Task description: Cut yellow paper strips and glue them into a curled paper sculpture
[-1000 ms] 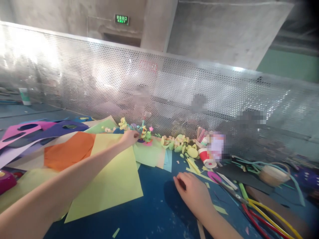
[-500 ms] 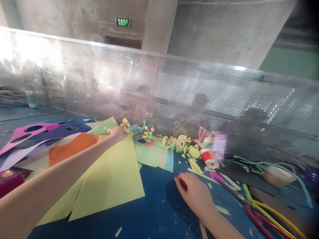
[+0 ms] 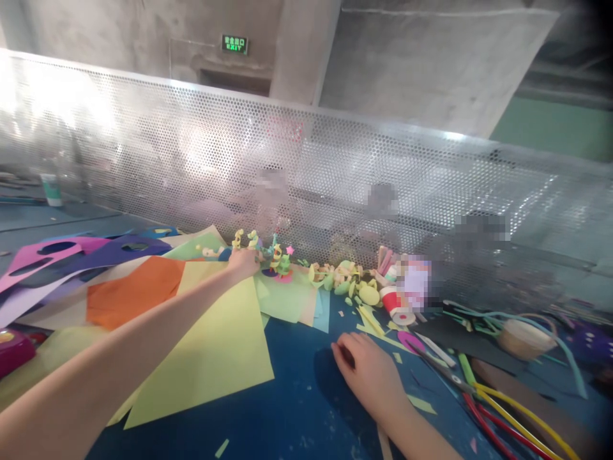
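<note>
My left hand [image 3: 243, 263] reaches far across yellow paper [image 3: 215, 345] to a row of small curled-paper figures [image 3: 278, 257]. Its fingers look drawn together at the figures, but their tips and whatever they hold are hidden. One yellow curled figure [image 3: 238, 239] stands just behind this hand. My right hand [image 3: 366, 370] rests on the blue tabletop [image 3: 292, 396], its fingers loosely curled with nothing visible in them. Close to it lie yellow paper strips [image 3: 371, 319], a pink disc [image 3: 409, 342] and scissors with red and yellow handles [image 3: 472, 390].
Orange paper [image 3: 131, 291] and cut purple sheets [image 3: 119, 252] lie at left, near a magenta object [image 3: 14, 351]. Yellow paper pieces [image 3: 347, 278], a red-and-white paper cup [image 3: 395, 306] and a tape roll [image 3: 527, 338] stand towards the right. A perforated metal panel [image 3: 316, 160] closes off the back.
My left hand has shifted slightly right and down along the paper figures, uncovering the yellow curled figure. My right hand stays in place while the view shifts a little.
</note>
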### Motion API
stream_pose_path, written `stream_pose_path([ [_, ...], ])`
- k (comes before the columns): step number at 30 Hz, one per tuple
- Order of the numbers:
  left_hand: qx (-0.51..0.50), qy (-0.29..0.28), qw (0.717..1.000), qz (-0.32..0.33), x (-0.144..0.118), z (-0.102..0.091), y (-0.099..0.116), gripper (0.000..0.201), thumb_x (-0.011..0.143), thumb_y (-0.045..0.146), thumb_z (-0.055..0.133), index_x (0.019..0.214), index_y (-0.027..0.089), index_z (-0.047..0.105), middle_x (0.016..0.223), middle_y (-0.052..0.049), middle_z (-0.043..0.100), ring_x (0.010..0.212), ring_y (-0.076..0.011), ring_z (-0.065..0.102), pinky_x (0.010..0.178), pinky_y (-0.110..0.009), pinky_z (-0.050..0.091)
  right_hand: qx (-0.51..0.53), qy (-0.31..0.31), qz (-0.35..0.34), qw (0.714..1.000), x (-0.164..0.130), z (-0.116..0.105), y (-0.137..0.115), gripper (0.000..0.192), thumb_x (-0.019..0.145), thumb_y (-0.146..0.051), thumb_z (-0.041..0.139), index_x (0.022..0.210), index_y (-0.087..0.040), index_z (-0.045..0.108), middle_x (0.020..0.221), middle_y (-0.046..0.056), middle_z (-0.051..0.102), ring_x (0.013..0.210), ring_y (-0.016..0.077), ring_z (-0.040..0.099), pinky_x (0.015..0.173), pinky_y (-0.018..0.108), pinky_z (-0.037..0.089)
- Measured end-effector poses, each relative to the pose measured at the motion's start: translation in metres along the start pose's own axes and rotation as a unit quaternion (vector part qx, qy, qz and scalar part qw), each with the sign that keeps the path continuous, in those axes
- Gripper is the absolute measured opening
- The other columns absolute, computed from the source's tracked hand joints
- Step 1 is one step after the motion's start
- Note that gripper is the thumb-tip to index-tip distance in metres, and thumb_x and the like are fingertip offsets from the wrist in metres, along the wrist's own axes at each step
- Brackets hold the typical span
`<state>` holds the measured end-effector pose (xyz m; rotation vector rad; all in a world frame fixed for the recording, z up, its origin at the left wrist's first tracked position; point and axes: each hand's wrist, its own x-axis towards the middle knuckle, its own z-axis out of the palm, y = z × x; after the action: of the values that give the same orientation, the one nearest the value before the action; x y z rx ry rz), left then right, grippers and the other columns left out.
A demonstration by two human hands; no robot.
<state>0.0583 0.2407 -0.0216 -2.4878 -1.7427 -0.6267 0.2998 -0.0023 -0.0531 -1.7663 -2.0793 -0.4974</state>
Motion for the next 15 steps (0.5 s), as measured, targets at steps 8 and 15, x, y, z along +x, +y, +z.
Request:
stream_pose_path([
  [8,0.004,0.085,0.995,0.046,0.001,-0.002,-0.006,0.036,0.08,0.022,0.044,0.113,0.009,0.05,0.113,-0.016,0.048,0.108,-0.0302,0.043,0.092,-0.039,0.032,0.002,-0.015,0.008,1.0,0.0,0.0,0.0,0.023,0.086,-0.028,0.041,0.065,-0.02,0.047,0.062,-0.001,0.052,0.063,0.0142,0.049,0.055,0.024,0.03],
  [15,-0.019,0.067,0.986,0.15,-0.013,0.005,-0.013,0.038,0.076,0.02,0.046,0.114,0.019,0.052,0.127,-0.01,0.037,0.102,-0.0226,0.05,0.089,-0.032,0.039,-0.001,-0.001,0.003,1.0,0.0,0.0,0.0,0.023,0.085,-0.027,0.042,0.063,-0.02,0.045,0.061,-0.002,0.052,0.061,0.0134,0.048,0.054,0.023,0.029],
])
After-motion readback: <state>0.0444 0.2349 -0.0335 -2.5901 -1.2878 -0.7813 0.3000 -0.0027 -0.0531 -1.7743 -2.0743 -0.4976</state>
